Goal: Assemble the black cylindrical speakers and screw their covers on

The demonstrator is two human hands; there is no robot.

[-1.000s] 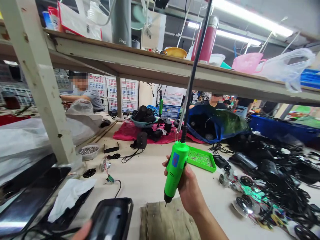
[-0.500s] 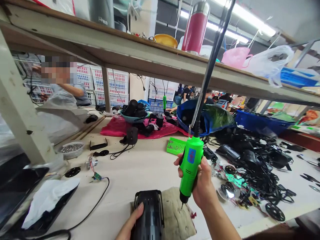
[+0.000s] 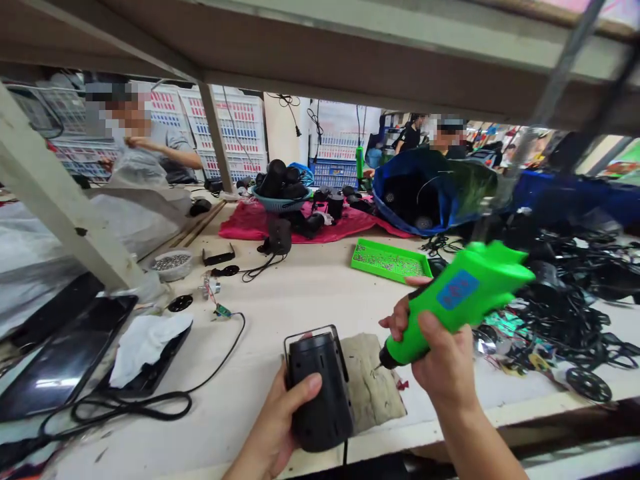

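Observation:
My left hand (image 3: 280, 417) is wrapped round a black speaker housing (image 3: 317, 387) that stands on the bench over a worn cloth pad (image 3: 373, 390). In my right hand (image 3: 443, 353) I grip a green electric screwdriver (image 3: 457, 300), tilted so its bit points down-left at the pad beside the housing. The tool's grey cable runs up to the right and is blurred. Behind the tool lies a green screw tray (image 3: 390, 260).
A heap of black cables and parts (image 3: 565, 300) covers the right of the bench. Left lie a dark panel with a white cloth (image 3: 145, 337), a looped cable (image 3: 150, 403) and a bowl of screws (image 3: 171, 262). Other people work beyond a red cloth (image 3: 300, 227) and blue bag (image 3: 425, 193).
My left hand has brought the black housing upright onto the pad. My right hand has tipped the screwdriver from upright to slanting, bit toward the housing. The view has dropped below the shelf.

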